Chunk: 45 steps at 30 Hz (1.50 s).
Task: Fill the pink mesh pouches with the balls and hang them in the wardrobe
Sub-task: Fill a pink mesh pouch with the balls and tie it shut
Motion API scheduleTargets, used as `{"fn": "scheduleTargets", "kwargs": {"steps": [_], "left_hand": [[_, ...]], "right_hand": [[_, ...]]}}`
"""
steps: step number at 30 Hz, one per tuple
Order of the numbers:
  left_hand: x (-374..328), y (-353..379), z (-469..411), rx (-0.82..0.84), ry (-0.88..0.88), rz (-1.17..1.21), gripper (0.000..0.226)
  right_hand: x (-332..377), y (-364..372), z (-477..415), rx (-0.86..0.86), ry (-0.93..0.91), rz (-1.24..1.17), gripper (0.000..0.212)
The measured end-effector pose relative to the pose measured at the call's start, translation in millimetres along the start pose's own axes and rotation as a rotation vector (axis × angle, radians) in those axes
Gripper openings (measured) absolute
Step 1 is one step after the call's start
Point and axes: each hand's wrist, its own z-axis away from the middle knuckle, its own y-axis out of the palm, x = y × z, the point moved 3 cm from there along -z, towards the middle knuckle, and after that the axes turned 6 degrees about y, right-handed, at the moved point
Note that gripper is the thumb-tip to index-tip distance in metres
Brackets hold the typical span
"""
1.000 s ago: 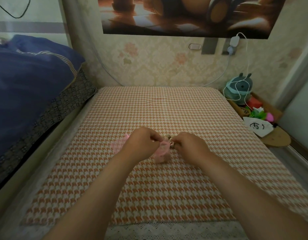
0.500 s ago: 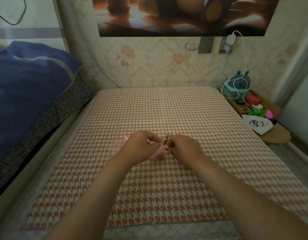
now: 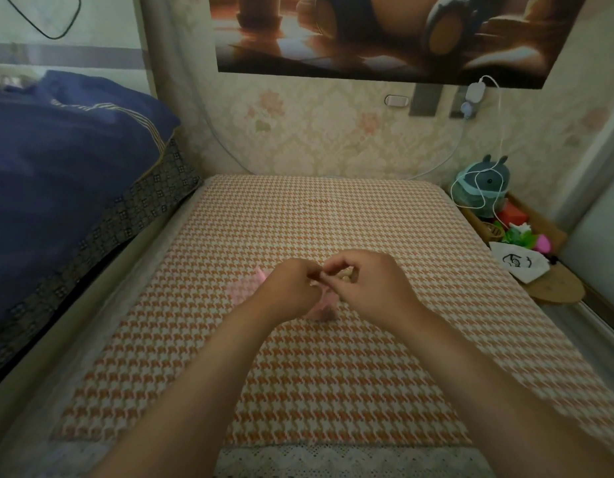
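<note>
My left hand (image 3: pixel 292 288) and my right hand (image 3: pixel 367 288) meet over the middle of the orange houndstooth table (image 3: pixel 333 391), fingertips pinched together at the top of a pink mesh pouch (image 3: pixel 324 307) that hangs just below them. A second pink mesh pouch (image 3: pixel 245 288) lies flat on the cloth to the left of my left hand, partly hidden by it. Something small and pale shows under my right fingers; I cannot tell if it is a ball.
A bed with a dark blue quilt (image 3: pixel 57 174) runs along the left. At the right sits a low wooden shelf (image 3: pixel 554 291) with a teal plush toy (image 3: pixel 485 188), a white drawstring bag (image 3: pixel 517 265), small coloured items and a white charging cable (image 3: pixel 498 132).
Both hands have drawn closer together and lifted slightly, so the pouch's top is now pinched between both sets of fingertips. The view has shifted a little.
</note>
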Motion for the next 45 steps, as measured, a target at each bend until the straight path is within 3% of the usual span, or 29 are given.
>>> {"fn": "scheduleTargets", "kwargs": {"steps": [7, 13, 21, 36, 39, 42, 45], "left_hand": [[1.9, 4.2, -0.4, 0.027, 0.008, 0.037, 0.036], [7.7, 2.2, -0.4, -0.011, 0.011, -0.006, 0.031], [5.9, -1.0, -0.1, -0.013, 0.029, -0.04, 0.021], [0.9, 5.2, 1.9, 0.009, 0.083, -0.029, 0.025], [0.8, 5.6, 2.5, 0.022, 0.085, -0.02, 0.029], [2.4, 4.8, 1.1, 0.037, 0.084, -0.024, 0.029], [4.7, 3.7, 1.2, 0.049, 0.07, -0.002, 0.028]], "right_hand": [[-11.1, 8.0, 1.1, 0.051, -0.055, 0.253, 0.016], [-38.3, -5.6, -9.3, -0.046, 0.107, 0.236, 0.012], [-67.8, -1.0, -7.8, 0.108, 0.295, 0.399, 0.025], [-74.7, 15.2, -5.3, 0.201, 0.272, 0.553, 0.02], [-67.8, 10.9, -8.5, 0.13, 0.252, 0.493, 0.018], [-43.8, -2.9, -12.5, -0.025, 0.183, 0.219, 0.015], [-13.0, -9.3, -10.3, -0.049, 0.096, -0.02, 0.015]]}}
